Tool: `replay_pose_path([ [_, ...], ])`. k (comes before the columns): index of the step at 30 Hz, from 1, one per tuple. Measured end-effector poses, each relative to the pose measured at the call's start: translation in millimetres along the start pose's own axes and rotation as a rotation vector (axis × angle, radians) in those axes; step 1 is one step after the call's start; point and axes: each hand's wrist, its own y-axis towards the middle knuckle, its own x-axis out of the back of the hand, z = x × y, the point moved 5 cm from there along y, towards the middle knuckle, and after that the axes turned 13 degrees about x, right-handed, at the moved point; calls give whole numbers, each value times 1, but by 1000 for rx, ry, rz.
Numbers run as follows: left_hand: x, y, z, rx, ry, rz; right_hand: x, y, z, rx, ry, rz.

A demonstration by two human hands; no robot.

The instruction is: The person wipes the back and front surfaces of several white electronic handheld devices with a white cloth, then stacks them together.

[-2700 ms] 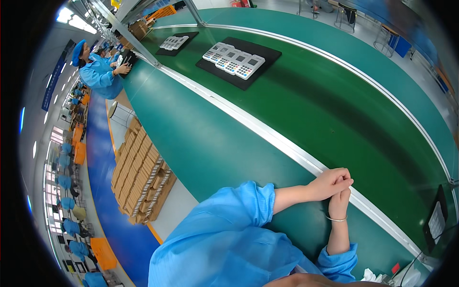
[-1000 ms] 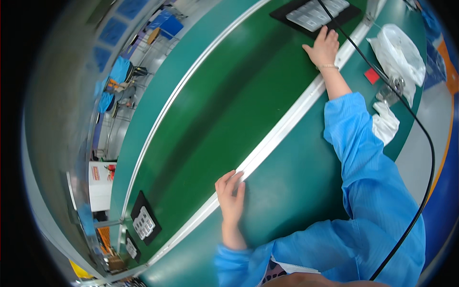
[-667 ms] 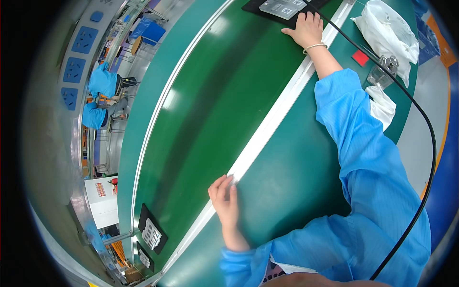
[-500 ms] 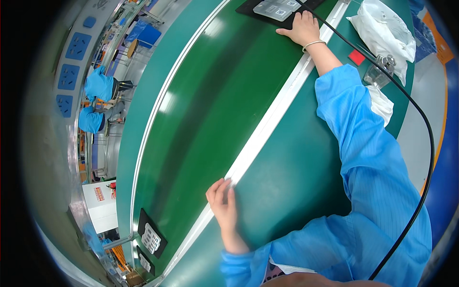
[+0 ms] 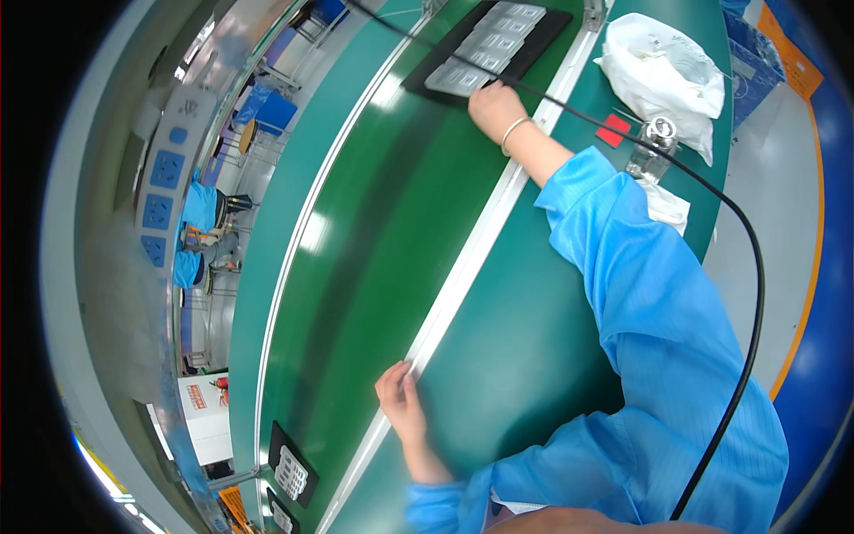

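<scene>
Head view, black mat: on the green belt (image 5: 391, 240), upper part; black mat (image 5: 543, 46) carries a row of pale plastic units (image 5: 509, 34)
Right hand: right hand (image 5: 496, 110) at the mat's near edge, fingers curled, narrow; can't tell if edge is pinched or only touched
Left hand: left hand (image 5: 400, 402) on the white rail (image 5: 467, 262), fingers loosely bent, nothing visible in it
Weight: units probably light each; loaded mat likely a bit heavier, manageable
Stiffness: units look like hard shells; mat looks flat, could be board or foam, can't tell
Slip: glossy units might slide if mat tilts; keep level
Fragility: likely scratch-prone, avoid pressing faces
Hold: bare black border, better both sides; single unit by its side edges
Cable: black cable (image 5: 755, 285) crosses over mat, may snag
Worktop: worktop (image 5: 507, 329) beside rail; white bag (image 5: 663, 76), glass bottle (image 5: 647, 162), red piece (image 5: 613, 131) farther right
</scene>
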Motion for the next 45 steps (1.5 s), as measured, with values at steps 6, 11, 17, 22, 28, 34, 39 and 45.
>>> replay_pose_path([
  [6, 2, 8, -1, -45, 0, -43, 33, -5, 66, 211, 289, -91],
  [11, 20, 7, 22, -154, 156, -273, 72, -22, 144, 524, 615, -183],
  [17, 39, 11, 64, 208, -619, -501, 167, -92, 233, 913, 747, -172],
  [22, 48, 19, 65, 155, -920, -291, 260, -196, 307, 1158, 791, -377],
  [28, 76, -21, 104, 186, -1398, -300, 309, -303, 353, 1430, 1821, -199],
  [34, 63, -121, 83, 266, -869, -430, 321, -259, 267, 1125, 1331, -731],
  [39, 24, -203, 48, 373, -351, -490, 331, -216, 225, 1188, 1224, -592],
  [45, -25, -216, -32, 169, 353, -231, 295, -175, 135, 1089, 1029, 84],
])
